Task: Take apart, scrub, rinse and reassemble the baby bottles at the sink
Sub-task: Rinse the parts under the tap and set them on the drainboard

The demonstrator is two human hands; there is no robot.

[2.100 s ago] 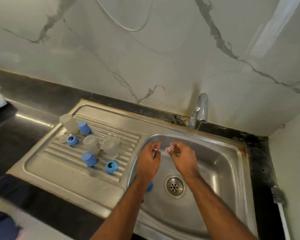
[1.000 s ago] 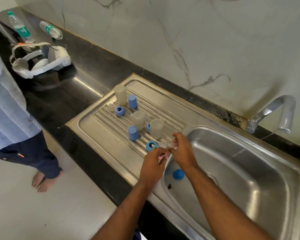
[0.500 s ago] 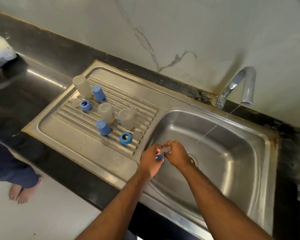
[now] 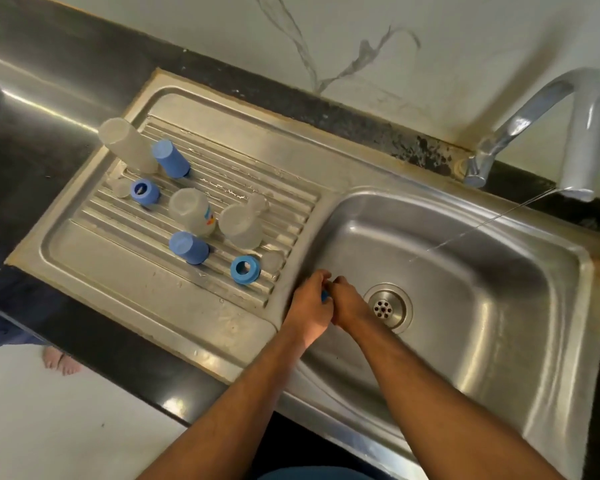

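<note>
Centrally, a blue ring [image 4: 325, 295] is pinched between the curled fingers of the left hand [image 4: 308, 304] and right hand [image 4: 347, 304], held over the basin [image 4: 499, 306], probably for drainage; washed bottles [image 4: 191, 211] are inverted on the drainboard [image 4: 118, 258].

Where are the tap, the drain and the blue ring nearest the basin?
tap [image 4: 590, 133], head view, on the spout's downward bend
drain [image 4: 382, 309], head view, on the strainer's holes
blue ring [image 4: 244, 269], head view, on its top rim
</note>
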